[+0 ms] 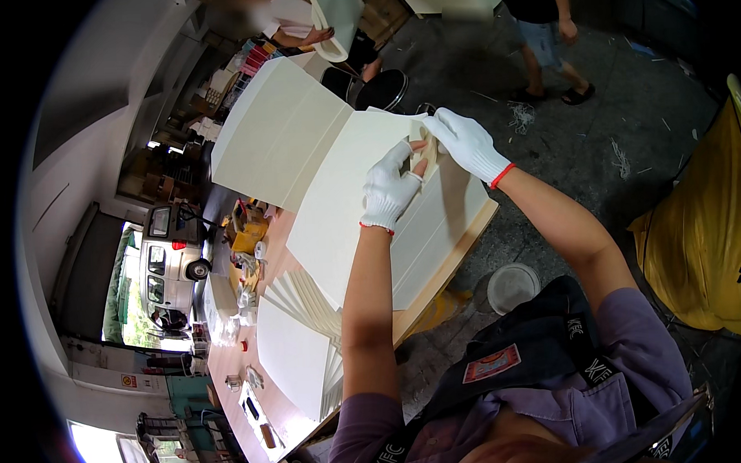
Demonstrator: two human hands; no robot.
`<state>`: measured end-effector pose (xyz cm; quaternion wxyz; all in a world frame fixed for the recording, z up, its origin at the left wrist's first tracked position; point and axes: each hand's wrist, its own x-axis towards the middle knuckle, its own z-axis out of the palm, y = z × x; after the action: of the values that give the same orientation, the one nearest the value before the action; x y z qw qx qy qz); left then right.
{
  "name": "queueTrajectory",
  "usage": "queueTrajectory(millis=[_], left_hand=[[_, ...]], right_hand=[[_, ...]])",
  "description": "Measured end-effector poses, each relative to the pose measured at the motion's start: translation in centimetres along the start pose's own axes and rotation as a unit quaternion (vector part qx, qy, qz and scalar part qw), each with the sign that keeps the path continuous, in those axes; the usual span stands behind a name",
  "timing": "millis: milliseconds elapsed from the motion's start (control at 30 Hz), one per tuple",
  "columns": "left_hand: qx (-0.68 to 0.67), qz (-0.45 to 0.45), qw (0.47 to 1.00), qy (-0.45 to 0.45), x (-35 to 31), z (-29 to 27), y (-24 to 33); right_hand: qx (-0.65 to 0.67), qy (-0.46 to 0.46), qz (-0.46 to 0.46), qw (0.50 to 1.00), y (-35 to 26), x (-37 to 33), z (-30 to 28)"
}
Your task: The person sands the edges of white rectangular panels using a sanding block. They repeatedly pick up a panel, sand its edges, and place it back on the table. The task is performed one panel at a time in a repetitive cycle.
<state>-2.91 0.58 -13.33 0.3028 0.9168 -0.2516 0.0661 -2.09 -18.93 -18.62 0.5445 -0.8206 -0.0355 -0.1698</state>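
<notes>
Both my hands wear white knit gloves with red cuffs. A large cream sheet of board [341, 201] with crease lines lies over the table, and a narrow flap [427, 158] along it stands curled up between my hands. My left hand [391, 184] is closed at the flap's near side, its bare thumb and a bare finger against it. My right hand [465, 142] grips the flap's far end, its fingertips partly hidden. Another creased cream board [281, 124] lies beyond. A fanned stack of cream boards [297, 348] lies left of my left forearm.
The wooden table [291, 397] holds a cutter-like tool [267, 435], small jars and a yellow box [246, 226]. A white bucket [513, 288] stands on the floor by the table. A yellow sack [701, 228] is at right. Two people and a black stool [382, 90] are beyond the table.
</notes>
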Motion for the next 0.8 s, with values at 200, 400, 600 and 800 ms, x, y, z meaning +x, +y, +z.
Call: queueTrajectory(millis=[200,400,600,800], left_hand=[[-0.02,0.03,0.999,0.022,0.0,0.1,-0.4],[0.072,0.004,0.997,-0.011,-0.4,-0.2,1.1],[0.052,-0.009,0.998,-0.015,-0.3,-0.1,0.8],[0.13,0.091,0.987,0.034,-1.4,0.3,1.0]], right_hand=[[0.028,-0.007,0.004,1.0,0.0,-0.1,0.0],[0.041,0.009,-0.011,0.999,1.0,0.0,0.6],[0.049,0.0,0.0,0.999,0.8,-0.1,0.4],[0.079,0.04,-0.033,0.996,0.8,-0.1,-0.9]])
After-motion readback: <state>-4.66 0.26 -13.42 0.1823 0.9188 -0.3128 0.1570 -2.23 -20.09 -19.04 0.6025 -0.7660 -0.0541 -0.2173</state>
